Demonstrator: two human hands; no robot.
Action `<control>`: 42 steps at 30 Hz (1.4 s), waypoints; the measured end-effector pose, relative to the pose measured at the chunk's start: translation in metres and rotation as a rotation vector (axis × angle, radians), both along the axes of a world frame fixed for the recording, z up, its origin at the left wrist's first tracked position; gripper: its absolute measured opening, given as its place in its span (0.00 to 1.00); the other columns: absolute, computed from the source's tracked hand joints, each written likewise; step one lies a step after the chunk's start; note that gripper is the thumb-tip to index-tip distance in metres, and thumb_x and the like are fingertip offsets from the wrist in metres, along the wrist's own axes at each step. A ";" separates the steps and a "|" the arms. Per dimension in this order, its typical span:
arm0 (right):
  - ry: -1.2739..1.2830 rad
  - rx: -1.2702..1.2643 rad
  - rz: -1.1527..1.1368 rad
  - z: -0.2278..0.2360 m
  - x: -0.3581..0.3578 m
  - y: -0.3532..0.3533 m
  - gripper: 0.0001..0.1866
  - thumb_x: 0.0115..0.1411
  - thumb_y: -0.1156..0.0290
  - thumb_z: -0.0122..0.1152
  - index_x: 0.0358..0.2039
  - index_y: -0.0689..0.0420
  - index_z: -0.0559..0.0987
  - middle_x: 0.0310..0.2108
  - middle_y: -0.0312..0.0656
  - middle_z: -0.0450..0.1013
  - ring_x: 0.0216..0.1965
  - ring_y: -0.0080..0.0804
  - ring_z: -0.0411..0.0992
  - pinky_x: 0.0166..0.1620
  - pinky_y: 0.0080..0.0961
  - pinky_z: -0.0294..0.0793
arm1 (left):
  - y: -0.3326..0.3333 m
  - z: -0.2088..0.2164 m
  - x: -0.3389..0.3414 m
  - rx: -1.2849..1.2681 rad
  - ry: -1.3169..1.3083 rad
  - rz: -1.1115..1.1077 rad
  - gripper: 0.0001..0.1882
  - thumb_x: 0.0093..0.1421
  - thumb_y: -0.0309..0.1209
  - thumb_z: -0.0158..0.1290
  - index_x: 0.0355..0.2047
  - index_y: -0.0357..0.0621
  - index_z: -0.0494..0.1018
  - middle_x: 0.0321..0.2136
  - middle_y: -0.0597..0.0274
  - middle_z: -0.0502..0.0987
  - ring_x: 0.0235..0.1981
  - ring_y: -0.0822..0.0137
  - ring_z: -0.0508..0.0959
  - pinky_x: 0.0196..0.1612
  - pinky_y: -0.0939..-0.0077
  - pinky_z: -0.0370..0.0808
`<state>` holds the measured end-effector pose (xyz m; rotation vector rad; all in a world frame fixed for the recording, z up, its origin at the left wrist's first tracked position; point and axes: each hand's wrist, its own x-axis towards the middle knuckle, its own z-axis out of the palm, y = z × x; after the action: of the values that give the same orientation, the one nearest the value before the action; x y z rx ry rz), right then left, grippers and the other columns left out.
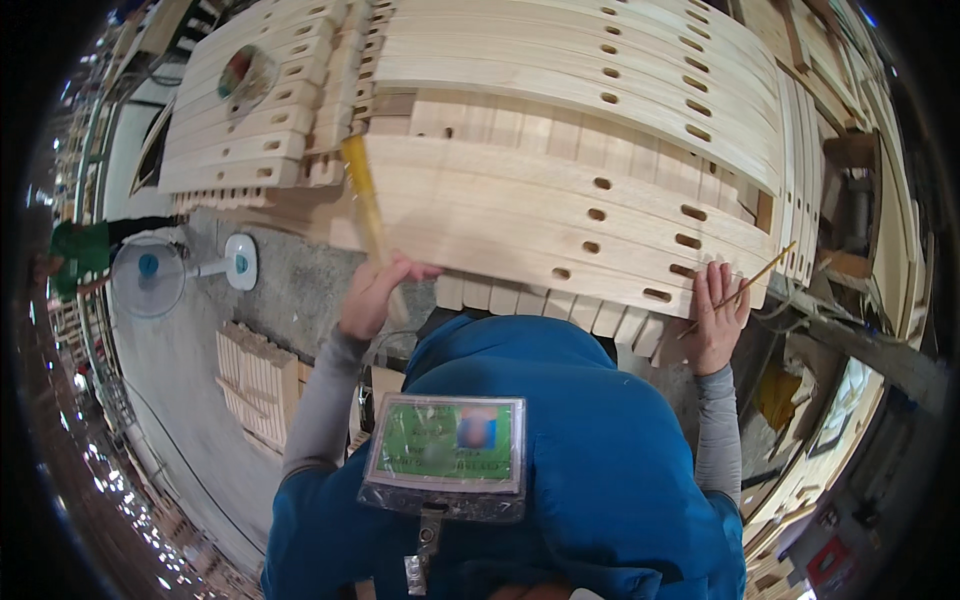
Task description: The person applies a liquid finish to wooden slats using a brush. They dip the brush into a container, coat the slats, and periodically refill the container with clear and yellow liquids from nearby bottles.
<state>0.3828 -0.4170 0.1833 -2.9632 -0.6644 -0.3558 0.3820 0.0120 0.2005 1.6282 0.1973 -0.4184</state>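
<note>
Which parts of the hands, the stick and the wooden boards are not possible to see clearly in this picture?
Head view:
- Yellow stick: motion-blurred; its upper end cannot be made out.
- Left hand: palm and grip hidden by its back.
- Right hand: how it holds the thin stick is unclear.
- Slotted boards: near ends hidden by blue hood.

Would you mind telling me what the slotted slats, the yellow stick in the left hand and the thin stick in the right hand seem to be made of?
The slotted slats look like pale, unfinished wood: visible grain, matt surface, cleanly cut slots. The yellow stick in the left hand is smooth and evenly yellow, perhaps painted wood or plastic; motion blur leaves it open. The thin stick under the right hand looks like a tan wood or bamboo sliver.
</note>
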 end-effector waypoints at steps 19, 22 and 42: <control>0.245 0.866 0.370 0.092 0.056 0.210 0.33 0.49 0.82 0.57 0.56 0.64 0.58 0.45 0.57 0.66 0.35 0.42 0.72 0.35 0.27 0.71 | -0.057 0.094 0.050 0.128 -0.631 -0.043 0.26 0.62 0.37 0.40 0.57 0.38 0.50 0.55 0.53 0.58 0.56 0.62 0.59 0.57 0.71 0.55; 0.220 0.993 0.156 0.082 0.060 0.208 0.29 0.53 0.83 0.53 0.56 0.62 0.59 0.42 0.49 0.70 0.28 0.23 0.68 0.30 0.16 0.68 | 0.050 0.135 0.061 0.408 -0.627 0.108 0.19 0.53 0.27 0.52 0.45 0.38 0.64 0.41 0.59 0.69 0.44 0.67 0.69 0.46 0.76 0.66; -0.293 1.036 -0.650 0.078 -0.093 0.364 0.27 0.53 0.74 0.54 0.54 0.60 0.61 0.36 0.53 0.69 0.36 0.46 0.70 0.38 0.33 0.69 | 0.330 0.072 0.375 0.593 -0.712 -0.527 0.13 0.52 0.30 0.52 0.38 0.39 0.68 0.34 0.58 0.71 0.34 0.64 0.71 0.39 0.71 0.68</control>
<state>0.2895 -0.0531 0.2613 -2.0207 0.4207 -0.8573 0.7575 0.3422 0.2727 2.3114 -0.7212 -0.1473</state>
